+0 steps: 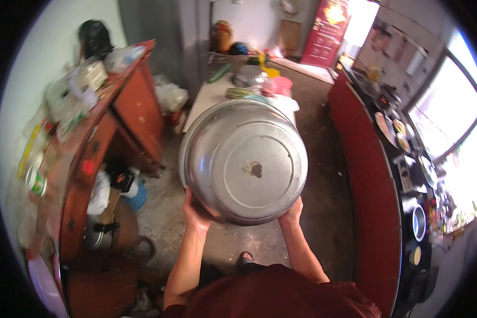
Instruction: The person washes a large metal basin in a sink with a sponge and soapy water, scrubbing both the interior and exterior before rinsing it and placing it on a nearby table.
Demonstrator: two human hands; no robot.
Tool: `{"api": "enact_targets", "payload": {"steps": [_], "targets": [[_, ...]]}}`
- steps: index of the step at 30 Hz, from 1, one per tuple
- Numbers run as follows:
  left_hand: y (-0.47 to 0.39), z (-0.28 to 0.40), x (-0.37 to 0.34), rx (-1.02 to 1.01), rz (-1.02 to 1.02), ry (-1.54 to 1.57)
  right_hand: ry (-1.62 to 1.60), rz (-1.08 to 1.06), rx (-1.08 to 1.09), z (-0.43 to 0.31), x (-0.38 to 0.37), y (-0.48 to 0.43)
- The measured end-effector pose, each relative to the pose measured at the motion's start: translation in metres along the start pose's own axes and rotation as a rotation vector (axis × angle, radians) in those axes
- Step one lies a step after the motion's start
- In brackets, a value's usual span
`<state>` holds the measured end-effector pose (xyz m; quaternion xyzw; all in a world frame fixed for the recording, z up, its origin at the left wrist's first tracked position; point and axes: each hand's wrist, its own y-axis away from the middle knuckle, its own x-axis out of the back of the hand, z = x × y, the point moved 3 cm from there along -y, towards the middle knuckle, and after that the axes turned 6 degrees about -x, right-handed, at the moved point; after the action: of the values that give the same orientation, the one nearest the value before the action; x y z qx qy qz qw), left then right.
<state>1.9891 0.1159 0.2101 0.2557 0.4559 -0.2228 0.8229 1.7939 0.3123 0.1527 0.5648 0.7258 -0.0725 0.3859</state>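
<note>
A large round metal basin (pixel 226 159) is held up in front of me, its underside turned towards my eyes. Dents and a dark worn patch mark the middle of its base. My left hand (pixel 194 212) grips the lower left of the rim, with the thumb on the outer wall. On the lower right, my right hand (pixel 292 214) holds the rim, its fingers mostly hidden behind the basin. Whatever is inside the basin is out of sight. Beyond it, a white table (pixel 212 97) carries a green cucumber-like vegetable (pixel 220 73), a bundle of green stalks (pixel 238 93) and a pink container (pixel 281 85).
A wooden desk (pixel 99 115) with bags and jars runs along the left. To the right stands a red-fronted counter (pixel 367 190) bearing a stove (pixel 409 173), a metal pot (pixel 419 222) and a rice cooker (pixel 388 97). A red door (pixel 324 33) stands ajar at the back.
</note>
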Motion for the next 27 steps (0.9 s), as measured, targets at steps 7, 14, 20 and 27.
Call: {"api": "enact_targets", "payload": {"steps": [7, 14, 20, 27], "targets": [[-0.052, -0.124, -0.066, 0.19, -0.198, -0.142, -0.233, 0.028, 0.024, -0.079, 0.099, -0.059], [-0.066, -0.241, -0.173, 0.278, -0.352, -0.432, -0.3, 0.173, -0.077, -0.089, 0.162, -0.141], [-0.104, -0.326, -0.278, 0.361, -0.514, -0.461, -0.083, -0.009, -0.066, -0.14, 0.14, -0.219], [-0.213, -0.428, -0.317, 0.346, -0.556, -0.556, -0.038, 0.398, -0.424, -0.193, 0.218, -0.286]]}}
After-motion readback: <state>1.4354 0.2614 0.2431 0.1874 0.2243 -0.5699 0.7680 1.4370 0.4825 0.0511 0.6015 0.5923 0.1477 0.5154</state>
